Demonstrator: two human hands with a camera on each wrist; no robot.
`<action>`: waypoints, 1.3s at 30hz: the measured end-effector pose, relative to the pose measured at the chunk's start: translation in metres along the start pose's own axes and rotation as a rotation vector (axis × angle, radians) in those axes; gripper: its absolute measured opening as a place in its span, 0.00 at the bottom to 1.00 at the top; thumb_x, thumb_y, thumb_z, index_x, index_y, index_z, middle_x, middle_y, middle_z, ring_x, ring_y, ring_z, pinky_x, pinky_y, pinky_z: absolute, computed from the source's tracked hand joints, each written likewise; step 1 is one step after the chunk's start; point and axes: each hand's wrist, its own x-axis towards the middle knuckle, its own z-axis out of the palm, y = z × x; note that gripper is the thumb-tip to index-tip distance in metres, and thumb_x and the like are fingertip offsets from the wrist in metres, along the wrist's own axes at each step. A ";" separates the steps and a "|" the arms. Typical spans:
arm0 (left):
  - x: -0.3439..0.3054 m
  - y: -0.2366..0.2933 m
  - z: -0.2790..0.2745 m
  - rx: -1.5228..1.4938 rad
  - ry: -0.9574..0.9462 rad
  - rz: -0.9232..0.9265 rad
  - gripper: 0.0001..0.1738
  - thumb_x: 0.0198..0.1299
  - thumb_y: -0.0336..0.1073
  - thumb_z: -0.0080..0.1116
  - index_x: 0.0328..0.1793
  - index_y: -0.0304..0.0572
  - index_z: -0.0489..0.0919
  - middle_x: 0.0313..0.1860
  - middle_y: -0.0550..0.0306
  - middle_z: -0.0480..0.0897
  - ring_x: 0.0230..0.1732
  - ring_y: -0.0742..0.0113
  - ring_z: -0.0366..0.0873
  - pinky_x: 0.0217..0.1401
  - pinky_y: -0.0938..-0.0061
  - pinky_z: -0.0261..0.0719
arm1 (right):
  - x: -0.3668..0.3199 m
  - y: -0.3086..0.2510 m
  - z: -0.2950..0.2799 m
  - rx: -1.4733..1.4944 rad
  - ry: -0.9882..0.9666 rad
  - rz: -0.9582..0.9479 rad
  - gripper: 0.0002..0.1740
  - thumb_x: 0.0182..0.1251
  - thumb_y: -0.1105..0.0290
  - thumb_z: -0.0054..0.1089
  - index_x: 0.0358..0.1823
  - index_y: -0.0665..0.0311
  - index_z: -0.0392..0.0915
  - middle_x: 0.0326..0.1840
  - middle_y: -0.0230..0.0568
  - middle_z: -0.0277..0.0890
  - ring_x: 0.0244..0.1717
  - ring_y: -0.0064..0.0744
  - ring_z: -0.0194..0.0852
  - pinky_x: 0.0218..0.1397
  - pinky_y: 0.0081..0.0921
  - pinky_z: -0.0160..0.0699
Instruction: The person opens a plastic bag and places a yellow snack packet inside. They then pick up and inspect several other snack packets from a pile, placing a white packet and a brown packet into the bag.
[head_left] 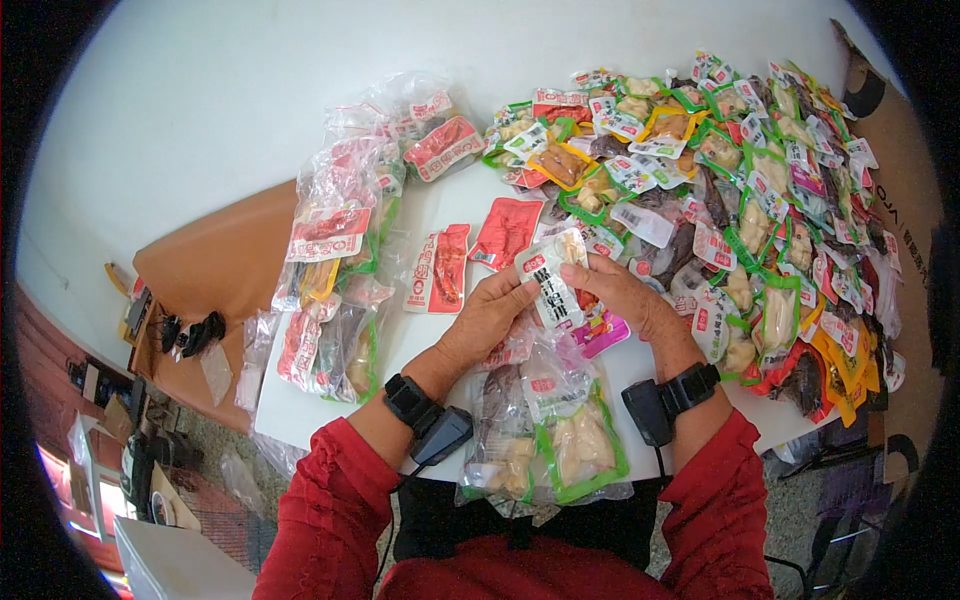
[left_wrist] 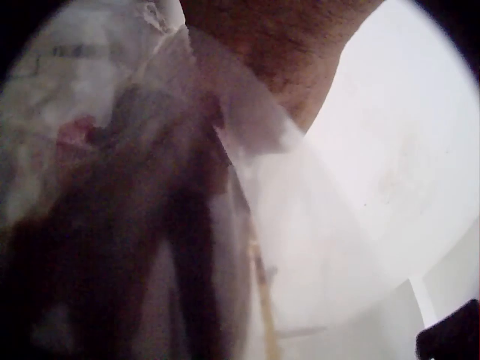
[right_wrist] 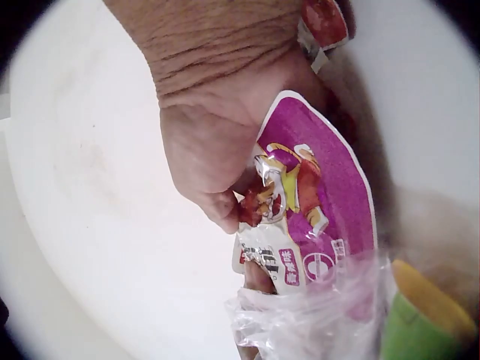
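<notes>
Both hands pinch a white packet with black characters [head_left: 552, 290] in the head view, the left hand [head_left: 488, 320] at its left edge and the right hand [head_left: 635, 300] at its right. A purple packet [head_left: 603, 334] hangs beneath the right fingers; in the right wrist view this purple packet [right_wrist: 341, 176] lies against the right hand [right_wrist: 214, 142]. Below the hands, a clear bag [head_left: 545, 385] holds green-edged packets. Blurred clear film covers much of the left wrist view, with part of the left hand or wrist [left_wrist: 277, 56] above.
A large pile of mixed packets [head_left: 700, 190] covers the table's right side. Filled clear bags [head_left: 335, 240] line its left. Two red packets [head_left: 438, 270] [head_left: 507, 232] lie between them on the white table [head_left: 395, 350]. Brown cardboard [head_left: 215, 290] stands at the left.
</notes>
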 end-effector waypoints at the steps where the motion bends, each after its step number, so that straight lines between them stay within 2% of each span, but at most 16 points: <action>1: 0.000 0.000 -0.001 0.000 0.001 0.000 0.12 0.63 0.41 0.46 0.42 0.42 0.74 0.25 0.66 0.76 0.19 0.84 0.64 0.19 0.89 0.60 | 0.000 0.000 0.000 0.000 -0.001 0.000 0.22 0.62 0.53 0.48 0.45 0.66 0.71 0.36 0.32 0.74 0.36 0.19 0.71 0.41 0.18 0.71; 3: 0.000 0.000 -0.002 0.032 -0.010 -0.004 0.12 0.63 0.41 0.46 0.42 0.42 0.73 0.25 0.66 0.76 0.19 0.83 0.64 0.19 0.89 0.60 | 0.001 0.001 0.001 0.108 -0.033 0.009 0.26 0.60 0.49 0.51 0.47 0.66 0.71 0.39 0.35 0.74 0.40 0.20 0.72 0.45 0.18 0.69; 9: 0.005 -0.011 0.001 -0.116 0.012 0.050 0.12 0.63 0.40 0.45 0.45 0.42 0.73 0.26 0.66 0.76 0.19 0.84 0.64 0.19 0.89 0.61 | -0.005 -0.009 0.004 0.074 -0.022 0.007 0.27 0.61 0.49 0.50 0.48 0.67 0.70 0.41 0.36 0.74 0.40 0.20 0.71 0.45 0.17 0.69; 16: 0.002 -0.002 0.004 -0.064 0.000 0.039 0.11 0.63 0.39 0.45 0.46 0.43 0.73 0.26 0.67 0.76 0.18 0.85 0.62 0.17 0.90 0.58 | 0.001 0.000 0.003 0.081 0.025 -0.002 0.28 0.62 0.48 0.47 0.50 0.66 0.69 0.43 0.37 0.73 0.43 0.20 0.70 0.47 0.17 0.67; 18: 0.004 -0.004 0.004 -0.095 0.016 0.044 0.11 0.63 0.39 0.45 0.46 0.43 0.73 0.25 0.68 0.75 0.18 0.86 0.61 0.17 0.90 0.56 | 0.012 0.011 0.000 0.060 0.106 -0.151 0.20 0.64 0.55 0.47 0.45 0.66 0.70 0.34 0.31 0.73 0.34 0.18 0.69 0.38 0.18 0.70; 19: 0.003 -0.003 0.003 -0.095 0.017 0.046 0.11 0.63 0.39 0.45 0.46 0.43 0.73 0.25 0.68 0.75 0.18 0.86 0.61 0.17 0.90 0.56 | 0.018 0.016 0.001 0.058 0.105 -0.152 0.20 0.64 0.55 0.47 0.45 0.66 0.70 0.34 0.31 0.73 0.34 0.18 0.69 0.38 0.18 0.70; 21: 0.001 0.001 0.004 -0.157 0.007 0.047 0.12 0.63 0.38 0.45 0.48 0.42 0.72 0.29 0.66 0.77 0.22 0.84 0.67 0.21 0.89 0.64 | 0.024 0.021 0.002 0.168 0.125 -0.354 0.17 0.63 0.58 0.51 0.41 0.66 0.71 0.32 0.30 0.71 0.32 0.17 0.67 0.37 0.17 0.69; 22: 0.002 -0.002 0.002 -0.158 0.008 0.049 0.12 0.63 0.38 0.45 0.48 0.42 0.72 0.29 0.66 0.77 0.22 0.84 0.67 0.21 0.89 0.64 | 0.024 0.021 0.002 0.167 0.124 -0.355 0.17 0.63 0.58 0.51 0.41 0.66 0.71 0.32 0.30 0.71 0.32 0.17 0.67 0.37 0.17 0.69; 24: 0.006 -0.008 -0.003 -0.193 -0.035 0.003 0.14 0.65 0.35 0.42 0.54 0.39 0.69 0.39 0.65 0.76 0.36 0.81 0.72 0.39 0.85 0.72 | 0.024 0.019 0.004 0.189 0.155 -0.368 0.13 0.62 0.62 0.53 0.37 0.66 0.71 0.30 0.28 0.70 0.31 0.15 0.65 0.35 0.16 0.67; 30: 0.005 -0.008 -0.001 -0.217 -0.050 0.024 0.14 0.65 0.35 0.42 0.54 0.38 0.69 0.40 0.65 0.76 0.37 0.81 0.71 0.40 0.85 0.71 | 0.031 0.033 -0.007 0.065 0.202 -0.359 0.11 0.63 0.63 0.51 0.27 0.63 0.69 0.24 0.23 0.62 0.27 0.14 0.57 0.30 0.16 0.61; 34: 0.004 -0.008 -0.004 -0.146 -0.052 -0.009 0.14 0.65 0.35 0.42 0.53 0.38 0.69 0.40 0.65 0.76 0.38 0.81 0.71 0.41 0.84 0.71 | 0.030 0.034 -0.006 0.097 0.187 -0.361 0.13 0.64 0.63 0.49 0.25 0.62 0.67 0.23 0.22 0.59 0.26 0.14 0.55 0.29 0.16 0.59; 39: 0.007 -0.012 -0.002 -0.216 -0.031 0.012 0.14 0.65 0.35 0.42 0.52 0.37 0.69 0.40 0.64 0.76 0.38 0.80 0.71 0.42 0.84 0.71 | 0.024 0.024 -0.002 0.055 0.204 -0.361 0.13 0.64 0.63 0.47 0.26 0.63 0.67 0.25 0.24 0.60 0.29 0.16 0.56 0.33 0.16 0.60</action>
